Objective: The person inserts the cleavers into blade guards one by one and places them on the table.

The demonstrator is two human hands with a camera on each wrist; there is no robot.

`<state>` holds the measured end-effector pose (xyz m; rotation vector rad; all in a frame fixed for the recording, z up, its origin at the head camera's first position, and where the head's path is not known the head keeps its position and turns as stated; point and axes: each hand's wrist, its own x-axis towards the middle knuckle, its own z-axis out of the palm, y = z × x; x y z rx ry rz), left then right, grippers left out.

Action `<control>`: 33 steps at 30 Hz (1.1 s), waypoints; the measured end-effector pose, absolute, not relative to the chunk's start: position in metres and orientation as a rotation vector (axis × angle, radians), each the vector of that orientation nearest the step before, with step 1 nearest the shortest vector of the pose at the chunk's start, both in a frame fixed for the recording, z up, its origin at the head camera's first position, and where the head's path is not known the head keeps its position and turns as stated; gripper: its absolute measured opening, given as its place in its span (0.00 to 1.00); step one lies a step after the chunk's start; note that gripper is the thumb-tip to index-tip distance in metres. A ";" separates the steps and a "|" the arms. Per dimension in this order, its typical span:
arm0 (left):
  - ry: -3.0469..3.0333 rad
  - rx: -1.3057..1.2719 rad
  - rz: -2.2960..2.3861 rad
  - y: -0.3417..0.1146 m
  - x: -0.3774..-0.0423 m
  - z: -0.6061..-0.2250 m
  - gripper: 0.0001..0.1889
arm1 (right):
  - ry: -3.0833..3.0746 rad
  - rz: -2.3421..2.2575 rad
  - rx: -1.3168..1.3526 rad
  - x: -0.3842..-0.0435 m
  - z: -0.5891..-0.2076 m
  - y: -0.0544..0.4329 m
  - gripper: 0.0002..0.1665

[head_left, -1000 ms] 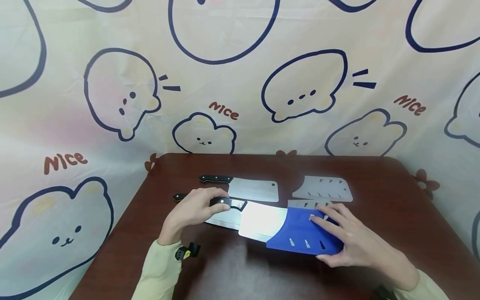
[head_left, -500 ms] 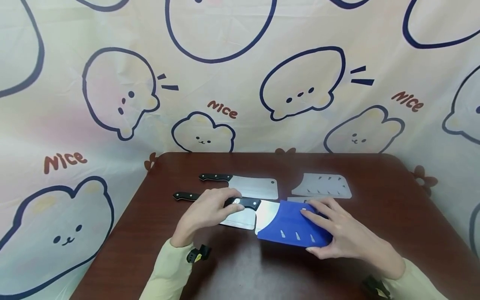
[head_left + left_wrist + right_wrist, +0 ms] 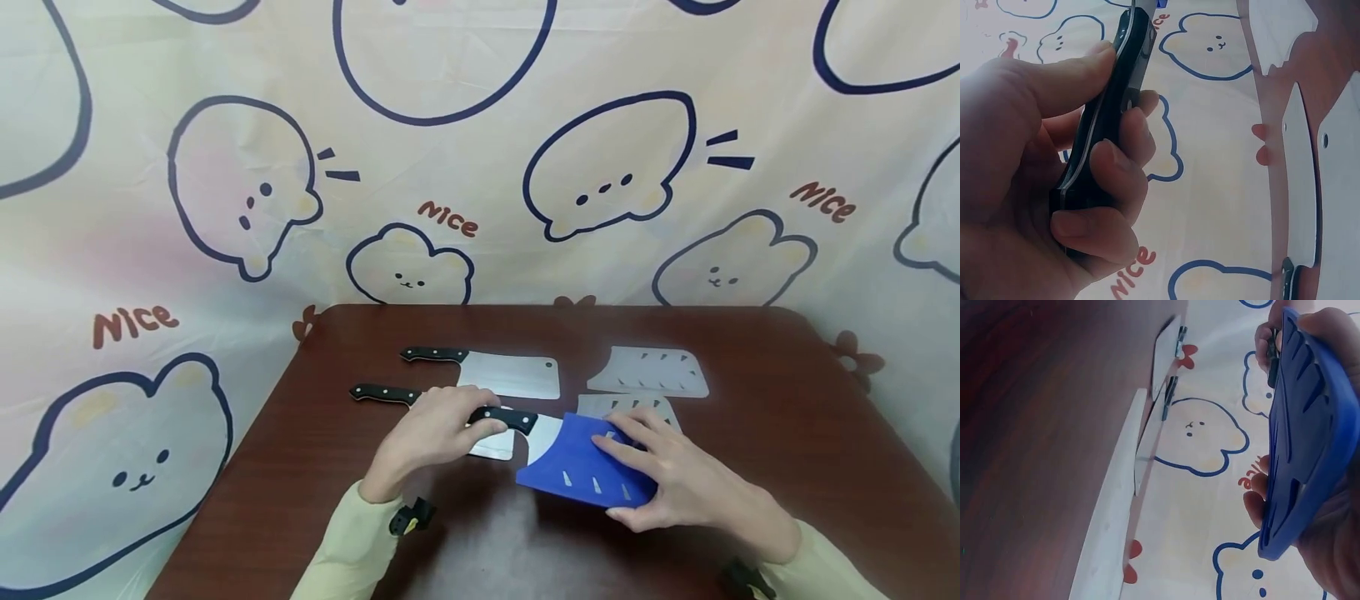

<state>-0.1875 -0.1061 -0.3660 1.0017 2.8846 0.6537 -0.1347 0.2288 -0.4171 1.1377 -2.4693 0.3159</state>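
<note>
My left hand (image 3: 442, 423) grips the black riveted handle of a cleaver (image 3: 513, 419), fingers wrapped round it in the left wrist view. Only a short strip of its blade shows; the rest is hidden in a blue slotted blade sheath (image 3: 573, 462). My right hand (image 3: 678, 479) holds that sheath from its right end, thumb at the near edge and fingers over the top face. In the right wrist view the slotted sheath (image 3: 1310, 406) stands nearly edge-on in the hand. Both hands are raised over the dark brown table (image 3: 480, 550).
A second cleaver (image 3: 517, 377) lies flat at the back of the table, handle to the left. Another cleaver (image 3: 386, 393) lies nearer, partly covered by my left hand. Two whitish slotted sheaths, one farther (image 3: 648, 372) and one nearer (image 3: 622, 405), lie behind my right hand. A printed cloth hangs behind.
My left hand has moved right with the cleaver, and the blue sheath has shifted a little left. Far less blade shows outside the sheath now.
</note>
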 end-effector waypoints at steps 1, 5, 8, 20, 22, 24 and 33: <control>2.889 0.995 0.652 -0.106 -0.187 -0.366 0.11 | -2.476 0.320 1.135 -0.135 -0.418 0.228 0.48; 2.888 0.982 0.648 -0.107 -0.185 -0.365 0.12 | -2.481 0.312 1.141 -0.134 -0.418 0.227 0.49; 2.860 1.009 0.650 -0.109 -0.185 -0.366 0.12 | -2.466 0.307 1.164 -0.130 -0.417 0.225 0.49; 2.675 1.155 0.673 -0.116 -0.189 -0.371 0.18 | -2.462 0.274 1.226 -0.118 -0.418 0.218 0.46; 2.630 1.157 0.678 -0.116 -0.191 -0.373 0.18 | -2.467 0.262 1.230 -0.118 -0.418 0.219 0.47; 2.602 1.154 0.674 -0.116 -0.193 -0.376 0.16 | -2.494 0.251 1.239 -0.120 -0.419 0.219 0.46; 2.555 1.024 0.678 -0.122 -0.192 -0.394 0.08 | -2.768 0.294 1.188 -0.127 -0.427 0.225 0.43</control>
